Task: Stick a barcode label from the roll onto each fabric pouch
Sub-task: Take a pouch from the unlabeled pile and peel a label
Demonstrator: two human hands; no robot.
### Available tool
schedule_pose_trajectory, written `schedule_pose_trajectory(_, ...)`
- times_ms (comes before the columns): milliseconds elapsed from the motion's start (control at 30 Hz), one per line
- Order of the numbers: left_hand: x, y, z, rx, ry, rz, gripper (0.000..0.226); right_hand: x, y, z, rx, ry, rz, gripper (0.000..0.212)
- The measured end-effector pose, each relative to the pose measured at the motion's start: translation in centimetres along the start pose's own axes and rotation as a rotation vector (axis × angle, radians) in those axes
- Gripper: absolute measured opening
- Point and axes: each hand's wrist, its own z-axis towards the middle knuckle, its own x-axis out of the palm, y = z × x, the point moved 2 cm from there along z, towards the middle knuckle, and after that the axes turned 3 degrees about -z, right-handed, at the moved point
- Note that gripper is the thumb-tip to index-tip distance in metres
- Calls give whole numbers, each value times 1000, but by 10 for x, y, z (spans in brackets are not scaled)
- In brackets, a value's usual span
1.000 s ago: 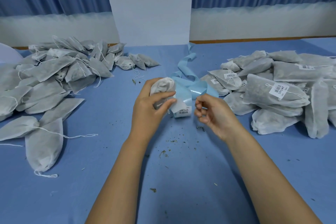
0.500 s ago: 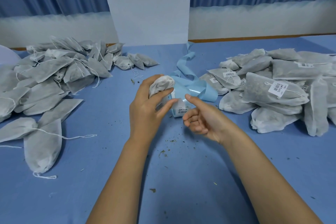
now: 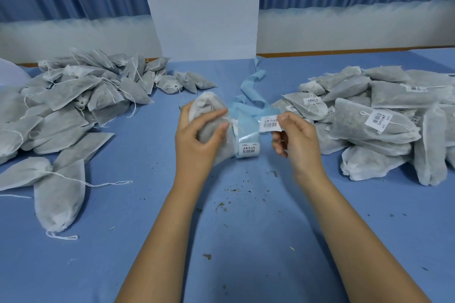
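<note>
From my head camera: my right hand (image 3: 296, 141) pinches a white barcode label (image 3: 270, 124) between thumb and forefinger. It carries black bars and a line of print too blurred to read. My left hand (image 3: 197, 141) grips a grey-white fabric pouch (image 3: 209, 109), soft and filled, just left of the label. Between my hands the roll (image 3: 248, 138) stands on the blue tabletop (image 3: 246, 229), another barcode label facing me and pale blue backing strip (image 3: 253, 86) trailing to the far side. Unlabelled pouches (image 3: 73, 96) are heaped on the left, labelled pouches (image 3: 384, 118) on the right.
</note>
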Motion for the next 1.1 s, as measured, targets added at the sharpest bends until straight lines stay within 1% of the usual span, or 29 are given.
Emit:
schedule_pose_trajectory(100, 4, -1, 0, -189, 3, -83, 20, 3, 5, -7, -169, 94, 43, 35)
schedule_pose_trajectory(200, 6, 0, 0, -295, -24, -107, 23, 7, 5, -13, -326, 249, 111, 27)
schedule_pose_trajectory(267, 5, 3, 0, -339, -47, -120, 21, 7, 4, -14, -359, 324, 172, 26)
schedule_pose_trajectory(300, 5, 5, 1, -356, -55, -128, 19, 7, 4, -13, -355, 334, 200, 24)
schedule_pose_trajectory(367, 5, 8, 1, -390, -60, -166, 19, 10, 0, -11, -329, 289, 188, 18)
schedule_pose_trajectory(433, 7, 9, -1, -423, -60, -240, 25, 15, -5, -9, -322, 218, 14, 10)
schedule_pose_trajectory(500, 8, 10, -2, -422, -51, -274, 27, 20, -12, -8, -314, 202, -177, 30)
schedule_pose_trajectory(533, 9, 10, -2, -416, -46, -273, 27, 22, -14, -8, -306, 206, -221, 38)
schedule_pose_trajectory(600, 10, 10, -3, -403, -40, -270, 25, 25, -16, -9, -292, 209, -226, 44)
schedule_pose_trajectory(700, 11, 9, -4, -396, -39, -276, 19, 24, -16, -10, -283, 159, -210, 41)
schedule_pose_trajectory(800, 13, 7, -5, -406, -41, -273, 13, 24, -14, -12, -322, 144, -211, 40)
schedule_pose_trajectory(900, 14, 6, -6, -393, -55, -257, 13, 28, -15, -16, -414, 195, -346, 37)
schedule_pose_trajectory(1000, 13, 3, -5, -342, -55, -245, 18, 33, -18, -17, -471, 240, -520, 42)
schedule_pose_trajectory(1067, 12, 1, -5, -309, -68, -236, 21, 33, -18, -18, -451, 273, -535, 42)
schedule_pose_trajectory(1100, 11, 1, -4, -295, -83, -231, 22, 33, -17, -18, -441, 275, -501, 37)
